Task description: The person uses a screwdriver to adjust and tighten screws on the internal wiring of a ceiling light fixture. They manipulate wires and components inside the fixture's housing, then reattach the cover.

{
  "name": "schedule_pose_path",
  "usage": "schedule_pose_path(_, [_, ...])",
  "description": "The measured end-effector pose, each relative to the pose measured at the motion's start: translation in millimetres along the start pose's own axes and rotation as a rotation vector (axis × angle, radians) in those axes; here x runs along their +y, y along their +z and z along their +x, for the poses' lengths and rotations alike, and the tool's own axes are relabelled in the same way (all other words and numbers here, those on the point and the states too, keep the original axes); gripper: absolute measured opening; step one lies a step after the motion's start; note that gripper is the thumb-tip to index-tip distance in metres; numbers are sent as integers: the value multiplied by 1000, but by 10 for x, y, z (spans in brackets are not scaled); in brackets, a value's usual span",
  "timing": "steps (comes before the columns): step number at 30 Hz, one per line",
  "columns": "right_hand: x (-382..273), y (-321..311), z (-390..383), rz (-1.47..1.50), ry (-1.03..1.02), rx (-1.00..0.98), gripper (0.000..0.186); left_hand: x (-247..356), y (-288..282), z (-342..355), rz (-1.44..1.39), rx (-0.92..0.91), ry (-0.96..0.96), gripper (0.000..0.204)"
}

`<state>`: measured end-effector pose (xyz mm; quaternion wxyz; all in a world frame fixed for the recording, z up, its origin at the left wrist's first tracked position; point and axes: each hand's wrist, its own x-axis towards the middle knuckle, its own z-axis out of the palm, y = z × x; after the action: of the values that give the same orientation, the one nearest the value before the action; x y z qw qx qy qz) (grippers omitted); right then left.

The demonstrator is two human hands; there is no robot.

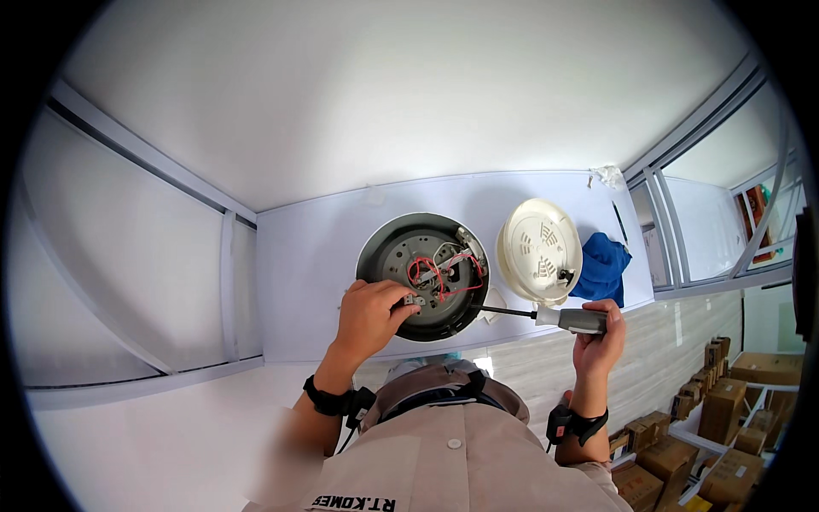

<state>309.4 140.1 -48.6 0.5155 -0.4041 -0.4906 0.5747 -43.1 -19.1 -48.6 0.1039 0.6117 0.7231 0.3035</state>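
A dark round appliance housing (388,263) lies open on the white table (307,256), showing red and white wires and metal fittings inside. My left hand (375,311) reaches over its left front rim, fingers closed on a small grey metal piece (416,300) inside. My right hand (597,337) grips a grey-handled screwdriver (580,320) held sideways, its long black shaft pointing left to the housing's right front, where the tip is too small to place exactly. A cream round plastic part (539,239) with slotted vents sits right of the housing.
A blue cloth (606,264), a thin dark rod (620,220) and crumpled white material (609,177) lie at the table's right. A pale wall rises behind, with framed panels either side. Cardboard boxes (725,410) stand at the lower right beside the tiled floor.
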Motion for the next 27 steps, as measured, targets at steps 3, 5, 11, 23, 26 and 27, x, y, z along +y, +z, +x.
schedule_pose_path(3, [115,-28,30,53,65,4,50,-5,21,-12,-17,15,-7,20])
schedule_pose_path(5, [177,20,57,107,126,22,49,-14,50,-35,-35,31,-15,20])
schedule_pose_path(11, [292,56,91,263,225,119,48,48,49,6,-76,68,-21,20])
schedule_pose_path(23, [391,-5,96,242,189,60,48,125,43,17,-24,17,-54,25])
schedule_pose_path(26, [303,5,90,113,52,74,49,189,12,43,-37,22,-49,38])
schedule_pose_path(27, [229,3,78,43,8,72,50,228,-1,57,-52,35,-60,42])
